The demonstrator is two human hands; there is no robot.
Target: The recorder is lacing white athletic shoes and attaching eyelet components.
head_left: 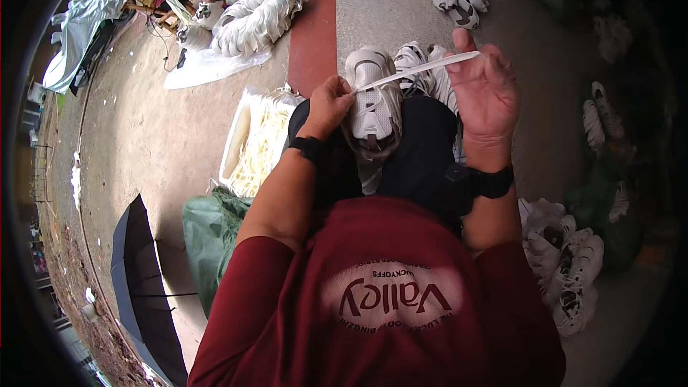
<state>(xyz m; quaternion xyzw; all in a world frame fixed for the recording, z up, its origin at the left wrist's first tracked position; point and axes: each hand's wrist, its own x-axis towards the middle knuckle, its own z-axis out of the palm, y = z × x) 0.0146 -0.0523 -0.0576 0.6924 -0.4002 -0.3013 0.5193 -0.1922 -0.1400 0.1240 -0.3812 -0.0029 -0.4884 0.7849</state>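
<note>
A white sneaker [374,111] stands between my knees, its tongue and part of its lacing showing. From it a flat white shoelace [419,69] stretches up and to the right, nearly straight. My left hand [331,106] is closed at the sneaker's left side, its fingertips pinching the lace close to the shoe. Raised to the right, my right hand [489,97] shows its palm, with the lace's far end caught among its fingers. More white sneakers [423,72] sit just behind and right of the one between my knees.
Left of my knees, a white box [240,136] holds pale laces. An open dark umbrella [147,290] and a green sack [211,233] lie nearer. Rows of white shoes [261,18] rest on plastic at the far left; more shoes [566,265] pile up at my right.
</note>
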